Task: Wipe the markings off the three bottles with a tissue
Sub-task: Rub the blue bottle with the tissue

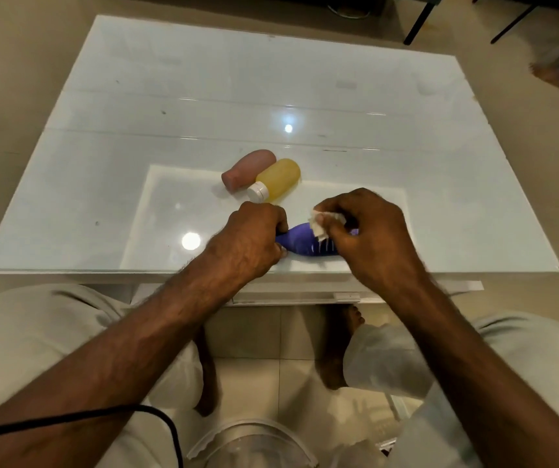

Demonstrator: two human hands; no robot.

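Near the front edge of the white tabletop [136, 113], the left hand [249, 241] has its grip closed around the cap end of a purple bottle [300, 243] lying on its side. Just right of that grip, the right hand [369, 231] pinches a crumpled tissue [320, 224] against the bottle's body. Beyond both grips lie a yellow bottle [278, 179] and a pink bottle [249, 168], touching.
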